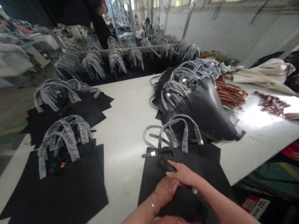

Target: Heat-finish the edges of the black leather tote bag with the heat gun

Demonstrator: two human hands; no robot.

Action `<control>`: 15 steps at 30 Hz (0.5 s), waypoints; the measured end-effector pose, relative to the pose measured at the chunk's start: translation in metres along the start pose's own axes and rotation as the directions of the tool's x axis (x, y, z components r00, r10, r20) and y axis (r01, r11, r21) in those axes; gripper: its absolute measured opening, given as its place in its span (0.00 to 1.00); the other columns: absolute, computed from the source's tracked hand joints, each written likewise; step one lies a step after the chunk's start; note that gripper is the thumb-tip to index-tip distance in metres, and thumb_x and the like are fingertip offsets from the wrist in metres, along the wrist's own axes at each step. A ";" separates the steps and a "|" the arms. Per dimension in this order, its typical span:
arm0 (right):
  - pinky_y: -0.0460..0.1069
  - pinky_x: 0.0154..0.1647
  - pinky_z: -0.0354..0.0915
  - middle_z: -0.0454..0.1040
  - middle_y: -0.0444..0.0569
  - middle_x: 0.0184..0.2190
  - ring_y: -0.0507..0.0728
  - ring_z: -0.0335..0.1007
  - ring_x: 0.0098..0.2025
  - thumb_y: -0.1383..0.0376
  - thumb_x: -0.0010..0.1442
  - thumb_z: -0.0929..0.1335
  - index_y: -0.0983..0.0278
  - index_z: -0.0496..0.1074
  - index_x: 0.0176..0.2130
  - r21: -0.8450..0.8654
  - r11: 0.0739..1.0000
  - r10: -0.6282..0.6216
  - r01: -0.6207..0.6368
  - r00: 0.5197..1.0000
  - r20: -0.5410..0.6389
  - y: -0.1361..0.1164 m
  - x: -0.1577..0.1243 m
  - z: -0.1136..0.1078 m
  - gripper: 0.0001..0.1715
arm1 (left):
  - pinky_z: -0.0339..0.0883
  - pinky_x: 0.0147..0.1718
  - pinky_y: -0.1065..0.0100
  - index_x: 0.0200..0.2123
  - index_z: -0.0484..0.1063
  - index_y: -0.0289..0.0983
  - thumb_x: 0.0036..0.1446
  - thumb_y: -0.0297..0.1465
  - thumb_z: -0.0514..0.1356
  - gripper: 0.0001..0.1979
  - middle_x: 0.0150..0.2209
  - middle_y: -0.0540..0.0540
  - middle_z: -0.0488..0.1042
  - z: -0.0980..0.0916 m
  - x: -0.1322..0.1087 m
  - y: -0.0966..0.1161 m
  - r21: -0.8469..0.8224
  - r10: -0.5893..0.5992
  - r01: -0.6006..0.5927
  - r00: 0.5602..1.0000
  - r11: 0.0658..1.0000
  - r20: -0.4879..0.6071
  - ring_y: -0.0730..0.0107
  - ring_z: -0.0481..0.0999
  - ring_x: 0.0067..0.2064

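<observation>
- Grip: can't confirm a clench on either hand. Our right hand (pixel 184 175) has its fingers laid across a dark strap tab (pixel 167 165), and we can't tell if it's pinched. Our left hand (pixel 165 191), with a bangle (pixel 151 205) at the wrist, sits palm-down against the right, and we can't tell if it holds anything.
- Work piece: black bag (pixel 187 168) under both hands, on the near edge of the white bench (pixel 127 124), with its lower part hanging past that edge. Risk: a pull toward us could drag it off.
- Film-wrapped handles (pixel 179 133) stand up at the bag's far end. Risk: film is slick, so a handle could slip if gripped there.
- Metal buckle (pixel 153 153) sits just past our hands at the bag's left. Risk: pressing it into the black surface could mark it.
- Black bag stack (pixel 198 109) lies just beyond the handles, slumped toward the bench's right side. Risk: a knock from our work could slide it.
- Brown strap bundle (pixel 231 95) lies past that stack. Risk: loose ends could snag.
- Two more bag stacks (pixel 65 161) sit along the left edge, also open to a stray elbow.
- Rack of hanging handles (pixel 116 53) runs behind the far edge, clear of our hands.
</observation>
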State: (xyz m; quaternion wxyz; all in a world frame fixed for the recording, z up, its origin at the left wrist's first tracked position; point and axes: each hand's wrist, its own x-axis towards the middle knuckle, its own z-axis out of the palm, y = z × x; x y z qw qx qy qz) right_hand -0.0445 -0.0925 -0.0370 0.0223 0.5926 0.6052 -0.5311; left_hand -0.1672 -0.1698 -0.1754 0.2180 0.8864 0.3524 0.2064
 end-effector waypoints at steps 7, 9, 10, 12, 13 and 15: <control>0.51 0.35 0.73 0.81 0.58 0.39 0.61 0.79 0.36 0.59 0.57 0.66 0.72 0.61 0.63 0.006 1.000 0.005 -0.005 1.000 0.022 -0.003 0.007 -0.002 0.37 | 0.66 0.54 0.64 0.46 0.70 0.37 0.62 0.24 0.53 0.11 0.44 0.45 0.77 -0.002 0.004 0.000 -0.084 -0.030 0.029 0.999 0.996 -0.015 0.66 0.74 0.49; 0.52 0.54 0.66 0.76 0.61 0.52 0.63 0.73 0.53 0.60 0.54 0.68 0.74 0.64 0.60 -0.003 0.999 -0.034 0.034 0.999 -0.013 -0.010 0.017 0.002 0.38 | 0.65 0.55 0.65 0.49 0.69 0.36 0.62 0.24 0.53 0.13 0.48 0.45 0.76 0.001 0.006 0.002 -0.082 -0.068 0.063 0.996 0.995 -0.050 0.66 0.73 0.51; 0.52 0.60 0.60 0.71 0.61 0.57 0.63 0.67 0.59 0.60 0.53 0.69 0.74 0.64 0.60 -0.009 0.999 -0.051 0.051 0.998 -0.026 -0.013 0.020 0.004 0.39 | 0.65 0.55 0.65 0.51 0.69 0.36 0.62 0.24 0.53 0.15 0.49 0.44 0.76 0.003 0.007 0.003 -0.075 -0.087 0.082 0.994 0.994 -0.061 0.66 0.73 0.52; 0.53 0.64 0.55 0.67 0.62 0.60 0.64 0.61 0.63 0.59 0.53 0.69 0.75 0.63 0.61 -0.028 0.997 -0.078 0.077 0.996 -0.040 -0.015 0.020 0.008 0.41 | 0.68 0.53 0.65 0.51 0.70 0.37 0.61 0.24 0.54 0.16 0.48 0.44 0.76 0.004 0.008 0.004 -0.074 -0.132 0.128 0.990 0.989 -0.051 0.65 0.73 0.51; 0.54 0.65 0.55 0.67 0.61 0.60 0.64 0.61 0.63 0.59 0.54 0.69 0.73 0.62 0.62 -0.043 0.995 -0.090 0.088 0.995 -0.037 -0.017 0.017 0.010 0.40 | 0.70 0.50 0.65 0.50 0.71 0.38 0.61 0.25 0.54 0.15 0.47 0.44 0.76 0.002 0.009 0.003 -0.073 -0.163 0.160 0.985 0.984 -0.048 0.64 0.74 0.50; 0.56 0.61 0.61 0.72 0.56 0.56 0.65 0.65 0.60 0.59 0.57 0.69 0.65 0.65 0.60 -0.085 0.989 -0.120 0.118 0.993 -0.014 -0.021 0.012 0.011 0.34 | 0.72 0.46 0.62 0.48 0.71 0.38 0.63 0.29 0.56 0.12 0.47 0.43 0.75 -0.008 0.013 -0.003 -0.066 -0.232 0.227 0.971 0.972 -0.067 0.63 0.75 0.47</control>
